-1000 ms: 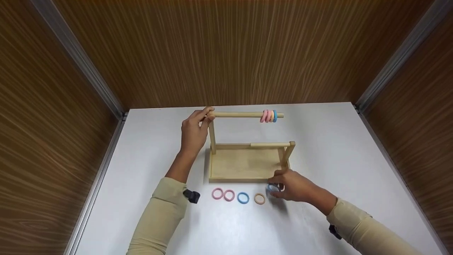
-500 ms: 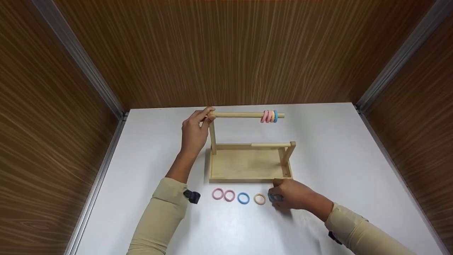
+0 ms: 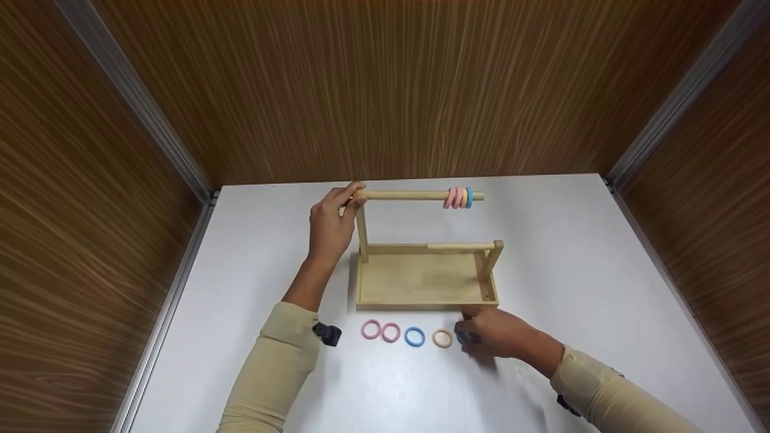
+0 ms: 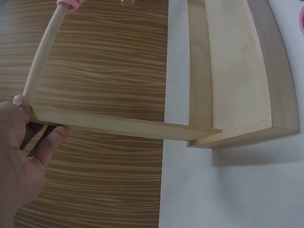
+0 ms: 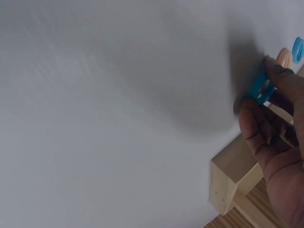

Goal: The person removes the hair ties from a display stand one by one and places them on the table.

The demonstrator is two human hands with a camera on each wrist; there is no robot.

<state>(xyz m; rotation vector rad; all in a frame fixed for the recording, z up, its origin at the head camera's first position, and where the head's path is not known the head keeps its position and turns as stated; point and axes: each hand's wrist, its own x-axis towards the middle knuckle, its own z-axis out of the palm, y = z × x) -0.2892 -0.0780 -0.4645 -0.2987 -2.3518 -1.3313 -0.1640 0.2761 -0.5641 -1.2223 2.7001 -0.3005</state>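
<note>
My left hand [image 3: 329, 225] grips the upper left corner of a wooden stand, where its post [image 4: 123, 124] meets the long upper rod [image 3: 403, 195]. Two pink rings, a cream ring and a blue ring [image 3: 469, 198] hang near that rod's free right end. In front of the stand's tray base [image 3: 415, 307], my right hand [image 3: 502, 334] pinches another blue ring [image 5: 256, 88] between thumb and fingertips, at the white table's surface. In the head view, my fingers partly cover this ring.
A row on the table left of my right hand holds two pink rings, one being the leftmost ring [image 3: 371, 338], a blue ring [image 3: 415, 346] and a cream ring [image 3: 443, 347]. A shorter rod [image 3: 460, 246] joins the stand's right post [image 3: 491, 261]. A wood-grain wall [image 3: 397, 90] rises behind.
My right hand has shifted slightly toward me, away from the tray's front edge, and its fingers have drawn together around the blue ring. My left hand stays on the stand's corner.
</note>
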